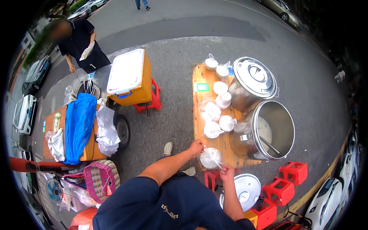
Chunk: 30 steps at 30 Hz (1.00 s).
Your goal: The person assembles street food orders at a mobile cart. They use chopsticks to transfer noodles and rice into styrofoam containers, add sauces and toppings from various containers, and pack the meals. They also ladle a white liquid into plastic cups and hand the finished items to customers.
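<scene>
A white lidded bowl in a clear plastic bag (210, 159) sits on the near end of a wooden tabletop (224, 149). My left hand (197, 146) pinches one end of the bag at its left side. Another end of the same bag, pulled out toward me, is in the fingers of my right hand (227, 173). Just beyond stand more bagged white bowls (212, 130) and a stack of white tubs (223, 100). Right of them is an uncovered steel stockpot (274, 129), with pale liquid and a ladle handle (269, 145) inside.
A lidded steel stockpot (254, 77) stands at the tabletop's far right. Red plastic stools (278, 190) and a round metal lid (247, 191) are near my right arm. Leftward is a cart with a blue plastic bag (80, 126) and a yellow box (128, 74); a person (82, 43) stands beyond.
</scene>
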Tool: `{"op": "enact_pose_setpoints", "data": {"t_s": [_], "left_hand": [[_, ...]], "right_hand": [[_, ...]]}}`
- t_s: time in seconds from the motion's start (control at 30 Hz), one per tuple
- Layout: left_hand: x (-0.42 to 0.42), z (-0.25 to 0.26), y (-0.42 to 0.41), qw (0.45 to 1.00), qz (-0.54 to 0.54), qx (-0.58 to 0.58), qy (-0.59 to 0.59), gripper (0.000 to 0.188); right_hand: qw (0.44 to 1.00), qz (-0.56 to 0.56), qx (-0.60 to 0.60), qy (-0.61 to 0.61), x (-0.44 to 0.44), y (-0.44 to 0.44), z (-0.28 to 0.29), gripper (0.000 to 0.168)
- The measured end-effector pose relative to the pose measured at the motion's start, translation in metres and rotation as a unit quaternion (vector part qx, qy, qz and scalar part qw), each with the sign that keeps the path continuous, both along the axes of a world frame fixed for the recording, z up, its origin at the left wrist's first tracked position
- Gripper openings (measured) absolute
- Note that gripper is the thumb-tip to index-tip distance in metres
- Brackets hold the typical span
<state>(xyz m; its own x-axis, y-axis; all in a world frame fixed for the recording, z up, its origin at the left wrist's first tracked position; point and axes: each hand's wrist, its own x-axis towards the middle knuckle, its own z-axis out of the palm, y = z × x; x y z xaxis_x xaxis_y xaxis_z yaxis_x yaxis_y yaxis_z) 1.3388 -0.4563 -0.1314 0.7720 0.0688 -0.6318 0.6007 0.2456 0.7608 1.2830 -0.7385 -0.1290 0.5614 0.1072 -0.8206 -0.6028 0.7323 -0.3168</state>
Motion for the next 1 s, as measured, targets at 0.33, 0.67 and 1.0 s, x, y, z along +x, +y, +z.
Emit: {"op": "enact_pose_setpoints", "data": {"t_s": [0.33,0.67,1.0], "left_hand": [[-0.014,0.112,0.000,0.873,-0.366,0.111,-0.301,0.007],[-0.014,0.134,0.175,0.790,-0.394,0.143,-0.447,0.020],[-0.022,0.175,0.411,0.921,-0.140,0.172,-0.320,0.023]], "right_hand": [[0.861,0.316,-0.285,-0.279,0.003,0.100,0.105,0.043],[0.785,0.450,-0.304,-0.297,0.030,0.248,0.152,0.019],[0.728,0.527,-0.153,-0.412,0.085,0.508,0.193,0.027]]}}
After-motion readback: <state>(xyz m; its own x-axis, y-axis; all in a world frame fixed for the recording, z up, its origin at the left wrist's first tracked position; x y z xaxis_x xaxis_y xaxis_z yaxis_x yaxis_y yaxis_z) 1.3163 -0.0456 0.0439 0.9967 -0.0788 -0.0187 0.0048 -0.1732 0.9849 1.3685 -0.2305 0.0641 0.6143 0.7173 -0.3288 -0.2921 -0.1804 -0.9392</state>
